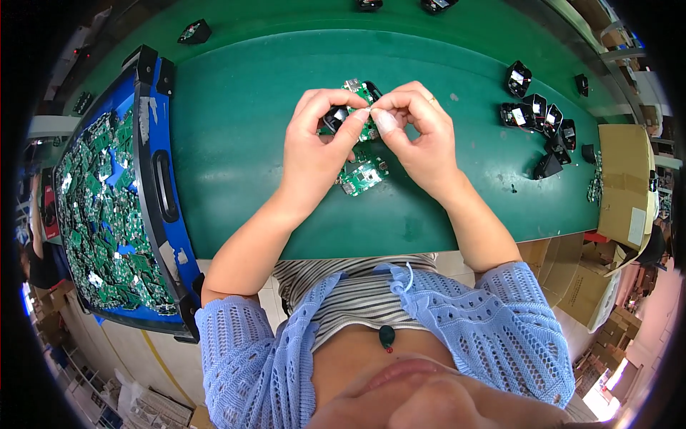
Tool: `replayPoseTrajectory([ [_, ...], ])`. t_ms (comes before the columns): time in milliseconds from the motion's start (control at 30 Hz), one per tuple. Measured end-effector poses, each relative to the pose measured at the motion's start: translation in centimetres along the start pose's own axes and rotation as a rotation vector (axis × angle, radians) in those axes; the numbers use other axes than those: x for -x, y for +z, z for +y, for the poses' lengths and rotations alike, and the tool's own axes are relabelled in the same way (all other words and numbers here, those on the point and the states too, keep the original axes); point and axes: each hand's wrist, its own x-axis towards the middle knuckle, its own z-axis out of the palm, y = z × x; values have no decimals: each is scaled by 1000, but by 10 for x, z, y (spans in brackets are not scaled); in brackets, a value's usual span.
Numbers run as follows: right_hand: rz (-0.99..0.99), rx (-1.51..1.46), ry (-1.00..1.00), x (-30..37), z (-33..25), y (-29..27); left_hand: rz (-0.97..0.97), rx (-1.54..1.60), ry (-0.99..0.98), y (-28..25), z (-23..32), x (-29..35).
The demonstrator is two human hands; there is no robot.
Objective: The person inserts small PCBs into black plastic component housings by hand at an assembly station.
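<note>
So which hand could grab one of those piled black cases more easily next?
Probably the right hand: the black cases lie on its side of the green table, and the left hand is farther away.

Worn on the upper body, lower centre of the frame: a light-blue knitted cardigan (457,311), openwork, with rows of small holes. The left sleeve (232,357) and right sleeve (534,332) end near the elbows and match in colour and knit. A pale tie (409,279) shows at the front edge. Beneath: a top (357,304) in dark and light stripes. At the neckline: a dark oval pendant (386,334) with a red bead (389,350). Right hand (427,139): whitish thumb covering (386,122), material undetermined.
</note>
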Motion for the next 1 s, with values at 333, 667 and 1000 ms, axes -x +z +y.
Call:
replayPoseTrajectory([
  [333, 62, 54, -56, -1, 0, -2, -11, 143, 23, 2, 6, 0],
  [667, 5, 302, -261, -1, 0, -2, 62, -279, 205, 2, -2, 1],
  [1000, -54, 404, -348, -2, -3, -5, 138, -348, 307, 3, 0, 2],
])
